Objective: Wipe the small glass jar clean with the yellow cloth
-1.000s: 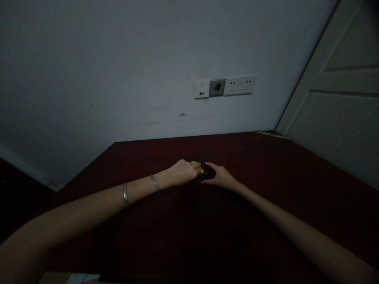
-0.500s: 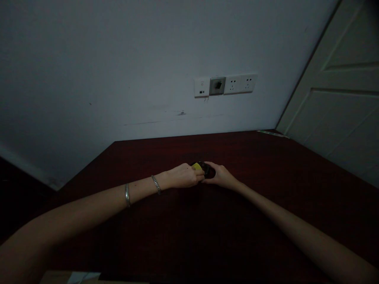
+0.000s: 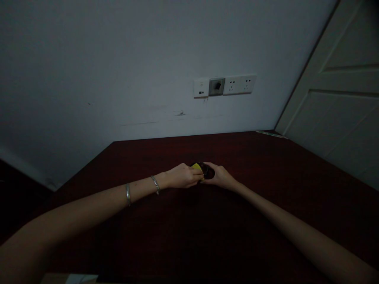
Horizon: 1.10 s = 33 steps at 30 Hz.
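Note:
Above the dark red table (image 3: 177, 221), both hands meet around a small dark, glossy, rounded object (image 3: 208, 170), perhaps glass; its kind cannot be made out in the dim light. My right hand (image 3: 221, 176) grips it from the right, thumb and fingers curved around its side. On the left, my left hand (image 3: 185, 176) is closed on a yellow piece (image 3: 196, 166) that looks like a sponge or cloth. That yellow piece is pressed against the dark object. My left fingers partly cover both things.
A pale wall (image 3: 148, 71) with a row of sockets and switches (image 3: 225, 86) rises behind the table. At the right stands a panelled door (image 3: 346, 102). A thin patterned strip (image 3: 271, 134) lies at the table's back right corner. Something brown like cardboard (image 3: 55, 278) shows at the bottom left.
My left fingers have shifted slightly on the yellow piece, and a bit more of it shows. Both hands stay at the dark object. The view has moved very slightly.

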### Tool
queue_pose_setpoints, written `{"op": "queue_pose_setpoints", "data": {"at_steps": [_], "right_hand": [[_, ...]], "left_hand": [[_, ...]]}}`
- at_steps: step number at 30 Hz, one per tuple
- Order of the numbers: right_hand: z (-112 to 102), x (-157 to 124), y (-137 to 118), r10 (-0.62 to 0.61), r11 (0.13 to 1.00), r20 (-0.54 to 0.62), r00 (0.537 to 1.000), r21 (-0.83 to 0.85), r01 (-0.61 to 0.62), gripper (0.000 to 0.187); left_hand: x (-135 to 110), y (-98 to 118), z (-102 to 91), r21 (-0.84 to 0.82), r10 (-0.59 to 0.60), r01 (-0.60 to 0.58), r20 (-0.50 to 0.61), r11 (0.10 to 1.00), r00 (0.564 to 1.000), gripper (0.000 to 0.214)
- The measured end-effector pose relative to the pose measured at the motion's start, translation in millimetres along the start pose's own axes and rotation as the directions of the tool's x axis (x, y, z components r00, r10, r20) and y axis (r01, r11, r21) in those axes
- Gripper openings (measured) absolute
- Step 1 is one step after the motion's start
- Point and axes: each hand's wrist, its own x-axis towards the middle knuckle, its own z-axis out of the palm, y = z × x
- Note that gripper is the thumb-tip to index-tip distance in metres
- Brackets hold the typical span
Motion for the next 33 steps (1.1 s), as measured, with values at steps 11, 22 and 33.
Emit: {"op": "queue_pose_setpoints", "data": {"at_steps": [11, 22, 33], "right_hand": [[-0.9, -0.5, -2.4, 0.023, 1.0, -0.001, 1.0, -0.016, -0.023, 0.079], [0.4, -0.1, -0.9, 0.016, 1.0, -0.017, 1.0, -0.004, -0.016, 0.08], [-1.0, -0.5, 1.3, 0.022, 1.0, 0.004, 1.0, -0.002, -0.022, 0.081]], "left_hand": [[-5.1, -28.4, -12.1, -0.26, -0.139, 0.092, -0.167, 0.961, 0.976, 0.026], [-6.0, -46.3, 9.1, -0.1, -0.211, 0.212, 0.022, 0.972, 0.977, 0.027], [-24.2, -55.2, 22.3, -0.179, -0.173, 0.188, 0.1, 0.966, 0.98, 0.025]]}}
